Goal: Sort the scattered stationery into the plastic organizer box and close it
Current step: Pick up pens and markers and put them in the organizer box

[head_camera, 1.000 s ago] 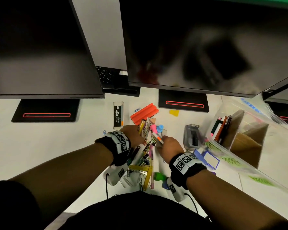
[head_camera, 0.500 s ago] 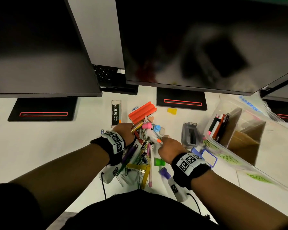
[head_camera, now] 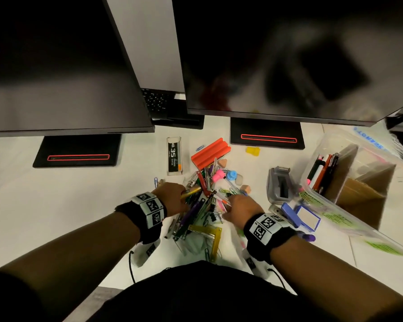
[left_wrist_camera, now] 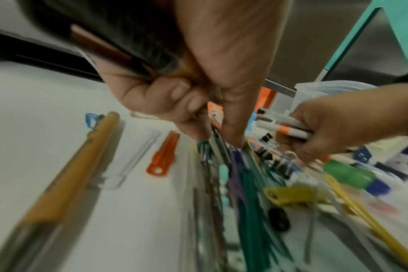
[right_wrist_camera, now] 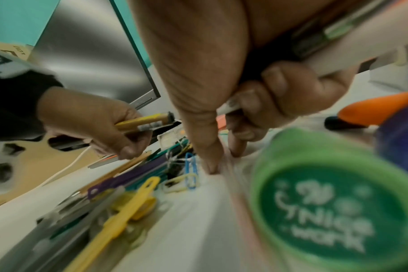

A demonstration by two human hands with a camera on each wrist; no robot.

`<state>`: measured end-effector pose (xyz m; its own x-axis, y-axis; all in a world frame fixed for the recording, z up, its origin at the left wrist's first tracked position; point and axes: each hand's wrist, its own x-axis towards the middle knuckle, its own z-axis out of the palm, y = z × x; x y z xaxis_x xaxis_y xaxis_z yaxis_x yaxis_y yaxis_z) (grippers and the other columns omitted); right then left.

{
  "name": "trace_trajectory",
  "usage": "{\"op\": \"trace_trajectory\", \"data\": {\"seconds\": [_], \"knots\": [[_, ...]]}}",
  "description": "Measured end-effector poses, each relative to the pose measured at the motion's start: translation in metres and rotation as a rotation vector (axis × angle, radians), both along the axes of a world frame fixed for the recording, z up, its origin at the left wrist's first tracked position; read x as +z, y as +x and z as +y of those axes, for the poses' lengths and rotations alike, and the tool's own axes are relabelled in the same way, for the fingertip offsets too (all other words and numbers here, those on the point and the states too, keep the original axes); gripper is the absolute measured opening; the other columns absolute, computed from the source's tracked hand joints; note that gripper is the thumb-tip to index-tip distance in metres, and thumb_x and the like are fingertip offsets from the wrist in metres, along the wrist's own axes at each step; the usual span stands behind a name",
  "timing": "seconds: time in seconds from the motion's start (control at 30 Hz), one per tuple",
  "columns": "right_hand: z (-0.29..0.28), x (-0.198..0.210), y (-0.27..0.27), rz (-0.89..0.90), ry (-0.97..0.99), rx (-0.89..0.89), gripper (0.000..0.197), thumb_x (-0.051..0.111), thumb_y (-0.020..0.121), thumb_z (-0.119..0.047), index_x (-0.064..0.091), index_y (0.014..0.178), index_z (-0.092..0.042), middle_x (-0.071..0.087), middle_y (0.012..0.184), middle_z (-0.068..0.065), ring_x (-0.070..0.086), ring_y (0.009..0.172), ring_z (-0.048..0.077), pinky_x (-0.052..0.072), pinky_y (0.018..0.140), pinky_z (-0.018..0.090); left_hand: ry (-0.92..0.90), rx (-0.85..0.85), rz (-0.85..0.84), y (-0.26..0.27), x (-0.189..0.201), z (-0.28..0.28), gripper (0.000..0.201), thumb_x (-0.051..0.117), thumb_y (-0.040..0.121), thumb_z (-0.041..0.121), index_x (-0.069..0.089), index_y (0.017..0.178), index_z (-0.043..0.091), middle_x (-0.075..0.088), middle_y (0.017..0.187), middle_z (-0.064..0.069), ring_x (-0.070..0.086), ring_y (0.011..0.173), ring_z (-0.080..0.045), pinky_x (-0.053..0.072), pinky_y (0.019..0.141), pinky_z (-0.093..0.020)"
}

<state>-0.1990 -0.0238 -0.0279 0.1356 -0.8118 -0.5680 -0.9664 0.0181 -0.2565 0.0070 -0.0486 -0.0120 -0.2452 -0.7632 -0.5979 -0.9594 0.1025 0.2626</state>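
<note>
A heap of pens, clips and rulers (head_camera: 203,205) lies on the white desk in front of me. My left hand (head_camera: 184,198) (left_wrist_camera: 221,143) grips a bundle of pens, a yellow one (head_camera: 191,190) (right_wrist_camera: 147,121) sticking out, while its thumb and forefinger dip into the heap. My right hand (head_camera: 228,203) (right_wrist_camera: 221,162) holds white markers with orange bands (left_wrist_camera: 287,128) in its curled fingers and touches the desk with thumb and forefinger. The clear organizer box (head_camera: 312,182) stands open at the right, with pens upright in its left compartment.
Two dark monitors on black stands overhang the back of the desk. Near the heap lie a staple box (head_camera: 174,155), an orange holder (head_camera: 209,152), a yellow eraser (head_camera: 253,151), a grey stapler (head_camera: 279,184) and a blue-framed item (head_camera: 298,214). A green stamp (right_wrist_camera: 326,202) sits beside my right wrist.
Both hands stay in the heap. The left hand has slid a little left and nearer to me with its pens. The right hand has barely shifted.
</note>
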Motion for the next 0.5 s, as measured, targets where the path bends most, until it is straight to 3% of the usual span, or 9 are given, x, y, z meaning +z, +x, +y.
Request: {"op": "trace_trajectory", "data": {"seconds": [0.1, 0.27, 0.4, 0.5], "knots": [[-0.005, 0.001, -0.009, -0.005, -0.033, -0.059, 0.031, 0.054, 0.088, -0.027, 0.056, 0.111, -0.006, 0.060, 0.117, 0.017, 0.058, 0.106, 0.031, 0.047, 0.084, 0.032, 0.016, -0.004, 0.014, -0.007, -0.007, 0.010, 0.038, 0.066, 0.080, 0.042, 0.057, 0.103, 0.013, 0.063, 0.109, -0.009, 0.060, 0.102, -0.025, 0.044, 0.081, -0.029], [-0.008, 0.012, -0.018, -0.080, -0.115, -0.175, 0.033, 0.052, 0.091, -0.029, 0.055, 0.112, -0.004, 0.062, 0.114, 0.018, 0.057, 0.106, 0.033, 0.043, 0.080, 0.030, -0.034, 0.037, 0.029, -0.013, -0.011, 0.016, 0.037, 0.056, 0.086, 0.043, 0.058, 0.106, 0.012, 0.064, 0.109, -0.009, 0.060, 0.100, -0.025, 0.046, 0.080, -0.030], [-0.012, 0.021, -0.017, -0.181, -0.184, -0.264, 0.029, 0.055, 0.088, -0.028, 0.056, 0.103, -0.003, 0.064, 0.105, 0.020, 0.059, 0.098, 0.034, 0.036, 0.070, 0.028, -0.062, 0.021, -0.034, -0.012, -0.012, 0.015, 0.032, 0.054, 0.087, 0.030, 0.053, 0.113, 0.010, 0.061, 0.116, -0.012, 0.059, 0.106, -0.026, 0.047, 0.084, -0.032], [-0.011, 0.028, -0.010, -0.229, -0.173, -0.251, 0.027, 0.055, 0.086, -0.023, 0.056, 0.106, -0.006, 0.063, 0.104, 0.018, 0.059, 0.097, 0.033, 0.035, 0.070, 0.024, -0.048, 0.049, -0.017, -0.009, -0.010, 0.014, 0.030, 0.055, 0.086, 0.026, 0.054, 0.110, 0.010, 0.062, 0.113, -0.011, 0.060, 0.105, -0.026, 0.046, 0.088, -0.032]]}}
